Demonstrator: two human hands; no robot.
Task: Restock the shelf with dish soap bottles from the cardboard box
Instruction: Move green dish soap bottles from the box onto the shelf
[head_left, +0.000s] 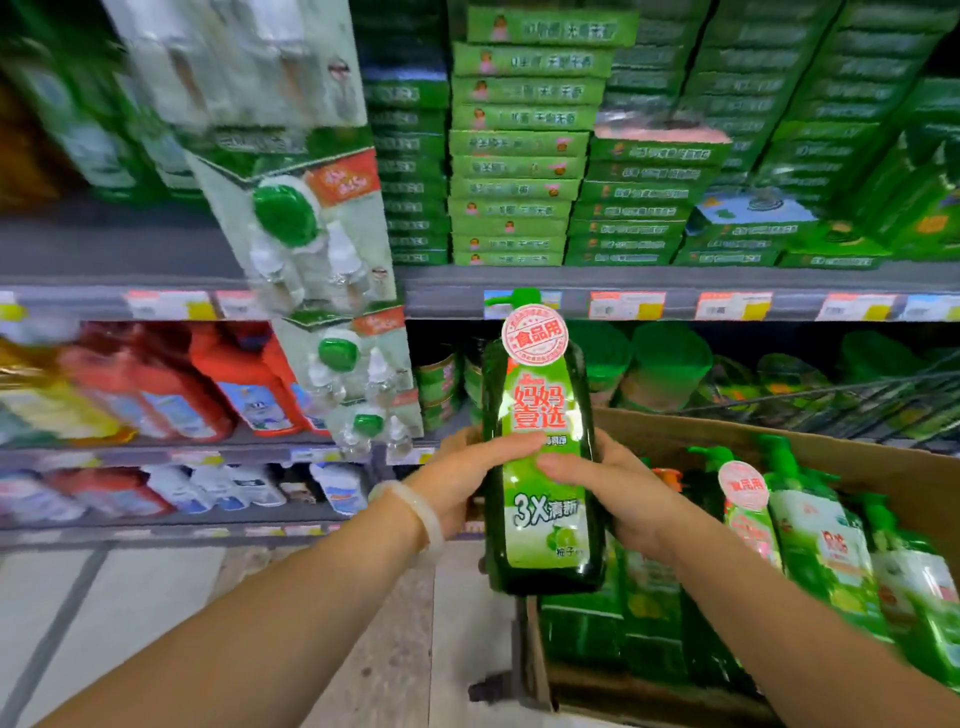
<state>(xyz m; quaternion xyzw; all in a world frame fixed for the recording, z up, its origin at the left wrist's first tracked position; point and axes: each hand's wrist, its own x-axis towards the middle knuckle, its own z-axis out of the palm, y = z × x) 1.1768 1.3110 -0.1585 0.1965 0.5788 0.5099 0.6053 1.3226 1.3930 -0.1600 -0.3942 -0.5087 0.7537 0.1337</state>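
A dark green dish soap bottle (543, 395) with a light green label and a round pink sticker stands upright in the air in front of the shelf (571, 291). My left hand (467, 478) grips its left side, thumb across the label. My right hand (608, 488) grips its right side, thumb on the label too. At the lower right an open cardboard box (893, 467) holds several more green pump bottles (810, 540), lying tilted.
Stacks of green flat boxes (519, 156) fill the upper shelf. Hanging blister packs (306, 223) dangle at centre left. Red and white bottles (223, 384) line the left shelves. Green tubs (665, 364) sit behind the held bottle. The tiled floor (130, 613) lies at lower left.
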